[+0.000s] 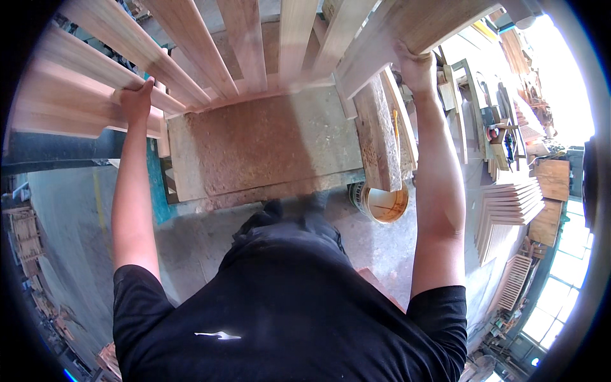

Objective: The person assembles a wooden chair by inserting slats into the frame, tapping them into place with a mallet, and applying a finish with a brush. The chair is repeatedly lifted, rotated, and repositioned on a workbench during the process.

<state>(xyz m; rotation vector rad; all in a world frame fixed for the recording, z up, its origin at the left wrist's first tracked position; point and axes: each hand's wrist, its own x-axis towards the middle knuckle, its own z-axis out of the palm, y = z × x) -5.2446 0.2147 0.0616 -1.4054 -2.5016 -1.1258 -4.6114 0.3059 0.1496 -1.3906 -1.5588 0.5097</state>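
Note:
A large slatted wooden frame stands upright in front of me, its pale slats fanning upward and joined along a lower rail. My left hand is closed round a wooden edge at the frame's left side, the thumb on top. At the right side, my right hand grips the lower edge of a wide board of the same frame, its fingers partly hidden behind the wood. The lower rail is at the far edge of a worn, dusty worktop.
A rough timber block lies along the worktop's right end. Beneath it on the concrete floor stands an open bucket with brownish contents. Stacked boards lean farther right, near the windows. A teal support shows at the worktop's left.

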